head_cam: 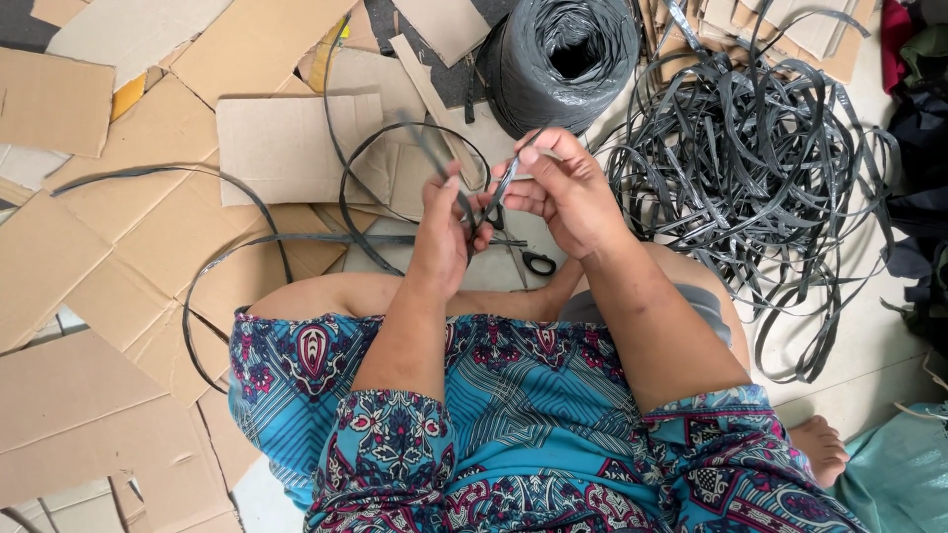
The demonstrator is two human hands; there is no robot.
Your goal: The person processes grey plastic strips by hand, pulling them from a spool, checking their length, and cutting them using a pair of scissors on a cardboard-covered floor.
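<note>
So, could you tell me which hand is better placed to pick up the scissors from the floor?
Probably the right hand: the scissors lie just below it, while the left hand grips the looped grey strap.

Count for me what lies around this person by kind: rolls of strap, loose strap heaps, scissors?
Big grey strap roll: 1
Tangled heap of loose strap: 1
Scissors on the floor: 1
Total: 3
Both the left hand and the right hand grip one strap.

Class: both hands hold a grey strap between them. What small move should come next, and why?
Probably draw the strap further through the left hand with the right hand. Both pinch it close together, while a long loop trails over the cardboard. The scissors lie untouched.
</note>
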